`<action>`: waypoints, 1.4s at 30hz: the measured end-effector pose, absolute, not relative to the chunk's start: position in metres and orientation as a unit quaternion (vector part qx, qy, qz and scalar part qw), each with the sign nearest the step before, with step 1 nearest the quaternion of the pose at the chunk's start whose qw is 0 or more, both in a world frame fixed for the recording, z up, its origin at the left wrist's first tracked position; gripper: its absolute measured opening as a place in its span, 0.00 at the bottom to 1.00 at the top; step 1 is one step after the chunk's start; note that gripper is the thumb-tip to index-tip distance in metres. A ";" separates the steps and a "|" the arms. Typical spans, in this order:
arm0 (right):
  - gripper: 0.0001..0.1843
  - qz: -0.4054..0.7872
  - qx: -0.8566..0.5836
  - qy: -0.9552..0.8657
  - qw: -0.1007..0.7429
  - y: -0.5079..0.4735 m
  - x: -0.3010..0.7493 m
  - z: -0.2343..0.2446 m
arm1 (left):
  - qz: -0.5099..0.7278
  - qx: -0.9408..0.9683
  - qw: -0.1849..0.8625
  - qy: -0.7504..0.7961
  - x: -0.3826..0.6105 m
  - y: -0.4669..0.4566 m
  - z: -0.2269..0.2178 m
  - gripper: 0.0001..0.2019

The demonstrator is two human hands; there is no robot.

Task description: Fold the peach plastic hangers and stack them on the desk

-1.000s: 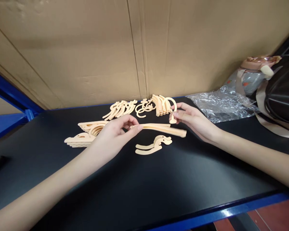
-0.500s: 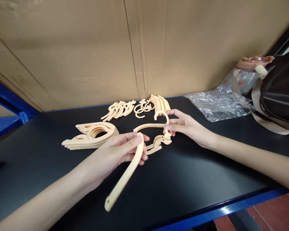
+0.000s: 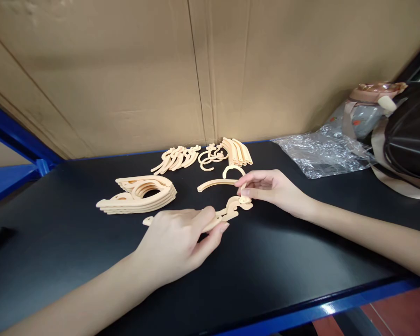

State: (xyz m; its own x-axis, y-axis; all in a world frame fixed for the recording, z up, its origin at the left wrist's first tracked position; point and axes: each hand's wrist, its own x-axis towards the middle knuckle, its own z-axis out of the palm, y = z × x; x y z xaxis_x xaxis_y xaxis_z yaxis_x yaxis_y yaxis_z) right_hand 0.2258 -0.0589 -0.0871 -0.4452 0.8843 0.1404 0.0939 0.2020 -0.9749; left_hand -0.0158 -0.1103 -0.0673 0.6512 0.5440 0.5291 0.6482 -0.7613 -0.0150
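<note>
My left hand (image 3: 180, 242) grips a long cream plastic hanger arm (image 3: 147, 220), laid low over the black table (image 3: 283, 247); its far end meets the curved hanger pieces (image 3: 231, 208) lying at the middle. My right hand (image 3: 268, 189) pinches a small cream hook piece (image 3: 234, 170) and holds it down onto those pieces at their right end. Another curved arm (image 3: 215, 183) lies just behind my right fingers.
A stack of folded hanger bodies (image 3: 140, 193) lies to the left. Rows of loose arms (image 3: 177, 158) and hooks (image 3: 231, 151) sit by the cardboard wall (image 3: 210, 70). Crumpled clear plastic (image 3: 322, 151) and a dark bag (image 3: 411, 140) are at the right.
My left hand swung the long arm from pointing toward me to lying flat along the table, moving down and nearer. My right hand brought the hook from the back pile down to the pieces.
</note>
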 end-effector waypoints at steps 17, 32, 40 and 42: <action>0.16 0.543 -0.338 -0.692 0.335 -0.056 0.226 -0.087 | -0.231 -0.920 0.091 -0.303 -0.010 -0.107 -0.071 0.10; 0.18 0.594 -0.299 -0.663 0.344 -0.058 0.228 -0.086 | -0.214 -0.916 0.040 -0.337 -0.013 -0.106 -0.076 0.12; 0.27 0.629 -0.275 -0.632 0.360 -0.056 0.229 -0.085 | -0.202 -0.927 0.004 -0.317 -0.013 -0.105 -0.079 0.13; 0.32 0.637 -0.282 -0.617 0.365 -0.053 0.231 -0.086 | -0.191 -0.932 0.015 -0.307 -0.013 -0.104 -0.081 0.13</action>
State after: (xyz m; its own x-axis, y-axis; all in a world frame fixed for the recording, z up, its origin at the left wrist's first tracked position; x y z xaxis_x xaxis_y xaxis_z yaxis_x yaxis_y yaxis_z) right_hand 0.2306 -0.0534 -0.0857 -0.5746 0.8133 0.0916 -0.1175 0.0288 -0.9927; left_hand -0.0132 -0.1043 -0.0809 0.7380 0.5669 0.3660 0.5785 -0.8108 0.0895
